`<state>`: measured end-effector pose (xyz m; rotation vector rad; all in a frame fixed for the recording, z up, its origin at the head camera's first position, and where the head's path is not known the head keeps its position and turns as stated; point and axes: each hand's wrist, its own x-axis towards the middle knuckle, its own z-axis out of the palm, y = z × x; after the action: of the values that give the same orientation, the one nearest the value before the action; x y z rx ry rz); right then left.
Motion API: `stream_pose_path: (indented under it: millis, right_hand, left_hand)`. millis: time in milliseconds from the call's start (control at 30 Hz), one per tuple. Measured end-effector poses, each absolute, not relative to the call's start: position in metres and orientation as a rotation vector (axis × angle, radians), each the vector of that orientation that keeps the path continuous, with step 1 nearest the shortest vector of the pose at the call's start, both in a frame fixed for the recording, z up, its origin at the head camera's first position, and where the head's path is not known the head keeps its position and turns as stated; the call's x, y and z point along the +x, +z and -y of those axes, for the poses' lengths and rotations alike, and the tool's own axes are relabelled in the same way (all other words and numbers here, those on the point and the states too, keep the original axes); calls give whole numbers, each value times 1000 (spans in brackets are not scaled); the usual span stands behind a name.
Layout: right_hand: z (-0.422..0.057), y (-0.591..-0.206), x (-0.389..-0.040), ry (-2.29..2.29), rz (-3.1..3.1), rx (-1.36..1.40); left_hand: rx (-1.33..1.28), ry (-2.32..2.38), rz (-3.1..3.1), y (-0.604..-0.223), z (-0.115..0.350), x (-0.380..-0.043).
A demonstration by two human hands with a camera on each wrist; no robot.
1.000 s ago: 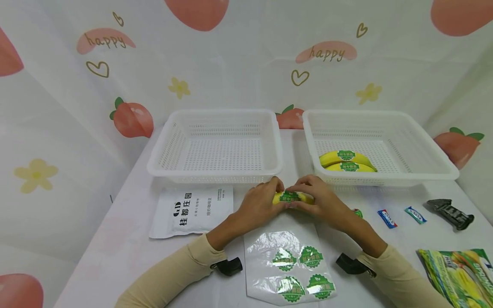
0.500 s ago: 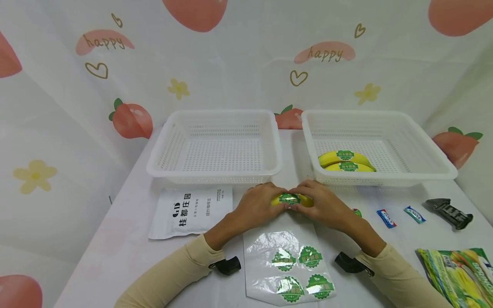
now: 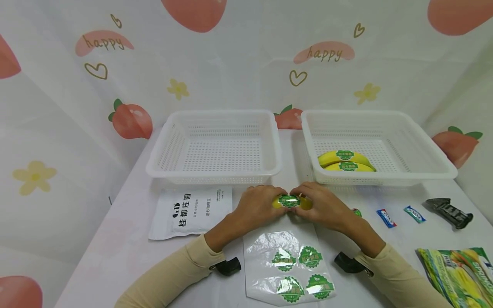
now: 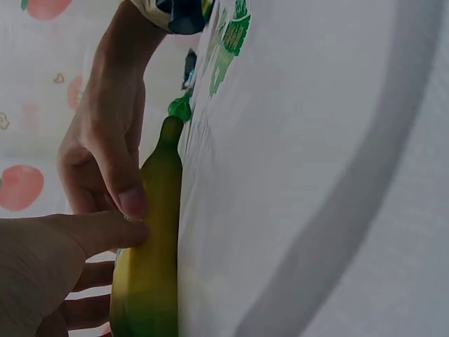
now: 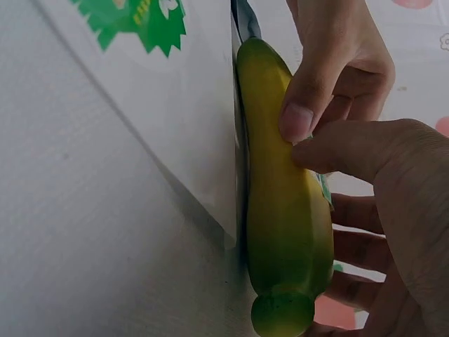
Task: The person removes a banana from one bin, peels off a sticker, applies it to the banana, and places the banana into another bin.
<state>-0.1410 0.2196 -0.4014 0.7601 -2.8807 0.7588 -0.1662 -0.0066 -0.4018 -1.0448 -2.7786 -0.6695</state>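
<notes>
A yellow banana (image 3: pixel 307 204) with greenish ends lies across the top of the sticker sheet. Its upper side bears a green label sticker (image 3: pixel 289 200). My left hand (image 3: pixel 259 203) holds the banana from the left, thumb on the near side and fingers on the far side. From the right, my right hand (image 3: pixel 322 204) grips it the same way. Both thumbs meet at the sticker's near edge, as the left wrist view shows on the banana's side (image 4: pixel 158 210). In the right wrist view the banana (image 5: pixel 280 203) is seen along its length, with the sticker mostly hidden.
The clear sticker sheet (image 3: pixel 265 263) carries several green labels. Behind stand a bare white basket (image 3: pixel 213 174) and another white basket (image 3: pixel 400 176) with two labelled bananas (image 3: pixel 344 158). A white pouch (image 3: pixel 192 212), small candies (image 3: pixel 386 218), a black packet (image 3: pixel 449 212) and a colourful bag (image 3: pixel 458 273) lie around.
My fingers have slid from the middle of the banana outward and down over the sticker's sides. More of the sticker shows, and the banana has turned slightly to lie straighter.
</notes>
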Motion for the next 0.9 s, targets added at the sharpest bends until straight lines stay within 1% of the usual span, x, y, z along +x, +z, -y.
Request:
stream_pose_path:
  millis: [500,733,900]
  right_hand:
    - [-224,-400,-142,803,2921,782]
    - [-229,-395,-144,881,2939,836]
    - [-237,-389,-145,945,3012,806]
  left_hand:
    - [-1053,-577,2753,-406,5,-164]
    - [-1092,-710,2778,-401,6,-165]
    - [-1092,-852,2796,-397,9,-164]
